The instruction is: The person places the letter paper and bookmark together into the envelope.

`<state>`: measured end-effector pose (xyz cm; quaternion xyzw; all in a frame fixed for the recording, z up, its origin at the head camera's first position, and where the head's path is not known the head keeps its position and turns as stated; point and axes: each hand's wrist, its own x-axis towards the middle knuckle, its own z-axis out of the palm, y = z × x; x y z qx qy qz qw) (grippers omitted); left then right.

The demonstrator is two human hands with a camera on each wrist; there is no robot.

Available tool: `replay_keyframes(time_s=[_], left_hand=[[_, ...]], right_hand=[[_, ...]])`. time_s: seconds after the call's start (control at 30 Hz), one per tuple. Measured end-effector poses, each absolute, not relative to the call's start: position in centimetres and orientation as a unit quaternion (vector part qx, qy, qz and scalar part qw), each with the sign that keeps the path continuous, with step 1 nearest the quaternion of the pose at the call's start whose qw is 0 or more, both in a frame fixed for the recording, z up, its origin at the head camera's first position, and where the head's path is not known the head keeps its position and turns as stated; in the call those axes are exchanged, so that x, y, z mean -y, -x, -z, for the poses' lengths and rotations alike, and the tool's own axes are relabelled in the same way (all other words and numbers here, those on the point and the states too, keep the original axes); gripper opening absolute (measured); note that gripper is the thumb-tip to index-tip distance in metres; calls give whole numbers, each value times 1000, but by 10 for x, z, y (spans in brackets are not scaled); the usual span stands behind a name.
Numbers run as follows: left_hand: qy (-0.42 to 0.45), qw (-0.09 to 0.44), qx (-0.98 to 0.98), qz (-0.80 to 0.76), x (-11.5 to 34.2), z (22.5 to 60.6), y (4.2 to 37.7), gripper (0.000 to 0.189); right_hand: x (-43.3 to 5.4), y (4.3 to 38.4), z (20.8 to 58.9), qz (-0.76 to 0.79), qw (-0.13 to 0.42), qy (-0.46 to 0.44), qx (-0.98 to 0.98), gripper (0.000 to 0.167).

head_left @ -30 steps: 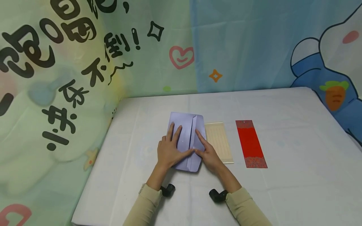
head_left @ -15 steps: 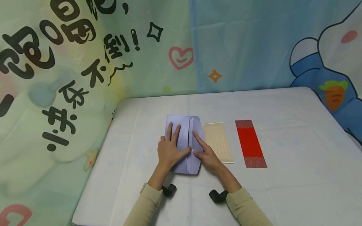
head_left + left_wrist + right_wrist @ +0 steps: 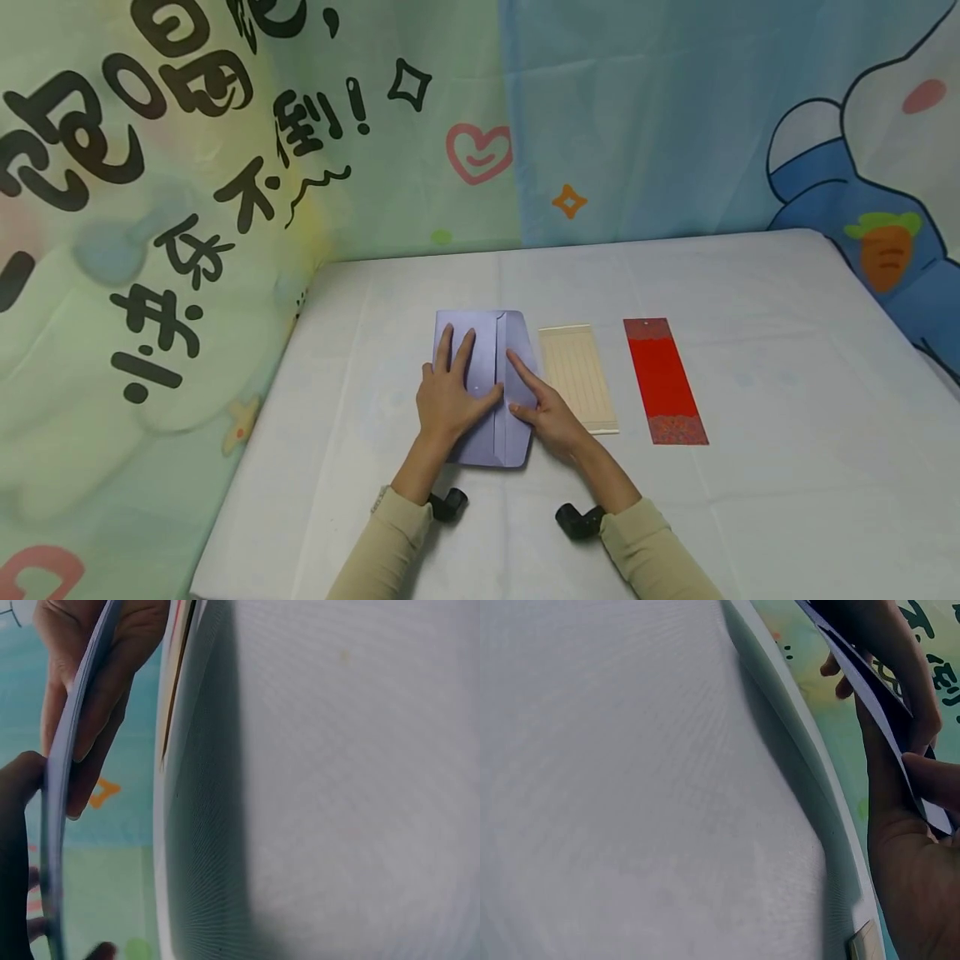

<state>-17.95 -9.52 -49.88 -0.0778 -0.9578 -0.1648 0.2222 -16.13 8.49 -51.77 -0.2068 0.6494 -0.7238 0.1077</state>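
Note:
A lilac paper envelope, with a lengthwise flap on its upper face, is held above the table. My left hand grips its left side; the thumb and two spread fingers lie on top, and fingertips show underneath in the wrist views. On the right side my right hand grips it, thumb and index finger on the upper face. More right-hand fingers support the underside in the left wrist view. Seen nearly edge-on there, the envelope bends slightly. What is inside it is hidden.
Just right of the envelope lies a beige slatted mat. Further right is a flat red strip with patterned ends. Both rest on the white-covered table. Printed curtains stand behind and to the left.
The envelope has shifted slightly left and nearer to the body, and turned a little more upright in the head view. Both hands keep their hold; the mat and red strip have stayed put.

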Motion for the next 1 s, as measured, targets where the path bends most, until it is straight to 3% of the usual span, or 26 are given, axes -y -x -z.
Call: replay_keyframes(time_s=[0.3, 0.7, 1.0], left_hand=[[72, 234, 952, 185, 99, 497, 180, 84], [49, 180, 967, 173, 96, 497, 176, 91], [65, 186, 964, 178, 96, 500, 174, 93]], right_hand=[[-88, 162, 520, 766, 203, 201, -576, 95], [-90, 164, 519, 743, 144, 213, -618, 95], [-92, 165, 516, 736, 131, 213, -630, 95]])
